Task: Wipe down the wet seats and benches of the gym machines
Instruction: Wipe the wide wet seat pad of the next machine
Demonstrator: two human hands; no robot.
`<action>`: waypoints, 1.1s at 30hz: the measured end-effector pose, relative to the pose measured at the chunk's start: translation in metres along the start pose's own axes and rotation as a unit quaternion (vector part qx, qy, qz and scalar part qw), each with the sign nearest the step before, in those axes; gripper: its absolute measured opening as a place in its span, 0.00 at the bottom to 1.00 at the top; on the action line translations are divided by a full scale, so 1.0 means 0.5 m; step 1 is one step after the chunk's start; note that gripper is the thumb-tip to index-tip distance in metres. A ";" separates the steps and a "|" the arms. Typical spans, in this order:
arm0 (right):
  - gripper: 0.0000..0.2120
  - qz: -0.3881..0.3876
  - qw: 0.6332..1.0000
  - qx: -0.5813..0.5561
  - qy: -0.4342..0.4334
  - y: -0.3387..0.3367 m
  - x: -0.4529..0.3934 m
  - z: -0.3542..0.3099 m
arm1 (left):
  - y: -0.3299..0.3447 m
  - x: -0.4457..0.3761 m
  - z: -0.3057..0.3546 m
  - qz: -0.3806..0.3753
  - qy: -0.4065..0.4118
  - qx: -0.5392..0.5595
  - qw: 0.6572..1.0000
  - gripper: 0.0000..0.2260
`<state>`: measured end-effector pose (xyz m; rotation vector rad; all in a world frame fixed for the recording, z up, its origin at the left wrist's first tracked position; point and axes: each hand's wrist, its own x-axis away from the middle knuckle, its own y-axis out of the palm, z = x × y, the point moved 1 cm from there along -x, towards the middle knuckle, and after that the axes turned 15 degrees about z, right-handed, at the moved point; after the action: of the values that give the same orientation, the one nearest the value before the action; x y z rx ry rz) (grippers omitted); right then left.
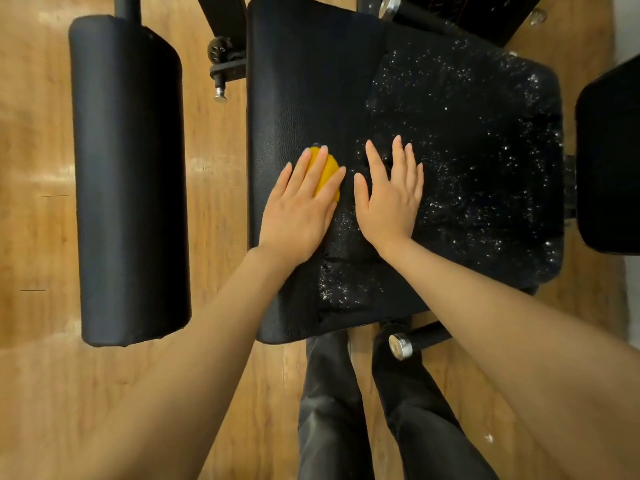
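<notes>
Head view, looking straight down: I see a black padded seat (311, 81) filling the middle of the frame, above a wooden floor (41, 375). My left hand (299, 199) lies flat on the seat with its fingers straight and spread a little, pressing a yellow cloth (327, 173) against the padding — only a rounded piece of the cloth shows between and just past the fingers. My right hand (391, 192) rests palm-down just beside the left, fingers straight, holding nothing, touching the seat itself.

The seat is split in look: the left part, beyond and beside the cloth, is matte and dry-looking, while the right part and the near strip between my wrists are covered in bright water droplets (467, 140). My right hand sits on the edge of that wet area.

To the left, well apart from the seat, a long black pad (128, 174) runs lengthwise over the floor. Between it and the seat there is a black knob with a metal pin (220, 93). At the right edge another black pad (609, 161) is partly cut off. Near the bottom, a bar with a chrome end cap (400, 346) pokes out from under the seat — just above my dark trouser legs (329, 410).
</notes>
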<state>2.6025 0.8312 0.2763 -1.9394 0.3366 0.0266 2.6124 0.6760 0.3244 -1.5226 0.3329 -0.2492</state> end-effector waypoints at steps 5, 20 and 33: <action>0.25 0.004 1.000 -0.003 0.000 0.000 0.000 -0.002 | -0.006 0.075 0.047 0.028 -0.114 0.024 0.993 0.22; 0.25 0.009 1.000 -0.005 -0.003 0.001 0.002 0.000 | 0.006 0.051 0.060 0.028 -0.235 -0.009 0.971 0.25; 0.25 0.000 1.000 -0.009 0.001 -0.002 -0.003 0.001 | -0.001 0.280 0.216 -0.025 -0.215 -0.007 0.976 0.26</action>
<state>2.6014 0.8323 0.2774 -1.9565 0.3378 0.0281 2.7819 0.7260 0.3190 -1.5547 -0.0484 0.0470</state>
